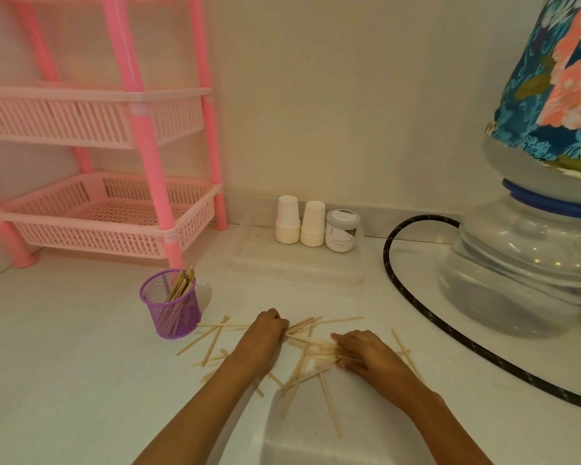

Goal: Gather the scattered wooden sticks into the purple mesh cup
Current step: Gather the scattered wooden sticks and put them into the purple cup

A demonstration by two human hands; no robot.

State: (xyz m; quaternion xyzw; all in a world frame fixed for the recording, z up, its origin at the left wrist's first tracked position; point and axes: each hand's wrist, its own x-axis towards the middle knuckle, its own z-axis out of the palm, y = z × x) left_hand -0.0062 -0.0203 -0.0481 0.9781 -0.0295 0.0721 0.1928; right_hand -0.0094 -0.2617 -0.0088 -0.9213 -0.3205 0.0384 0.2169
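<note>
- Purple cup [171, 303]: I see one, upright on the worktop [64, 347], just left of the scattered pile; I judge it stands this near so each bundle has only a short trip.
- Sticks in the cup [182, 284]: a small bundle leaning against the right side of the rim; too tightly packed for me to count.
- Loose sticks [302, 360]: roughly two dozen lying flat and crossed between and around both hands; overlaps prevent an exact count.
- Left hand [265, 333]: knuckles up, fingers [277, 322] curled and pressed together over stick ends at the pile's left, apparently raking them inward.
- Right hand [366, 355]: palm down, fingers [344, 342] bunched on a sheaf of several sticks, pinning them to the worktop; whether any are lifted I cannot tell.
- Background: two stacks of paper cups [287, 219], one small jar [341, 230], one pink rack [114, 182], one black hose [416, 303], one water bottle [530, 256] with a floral cover.
</note>
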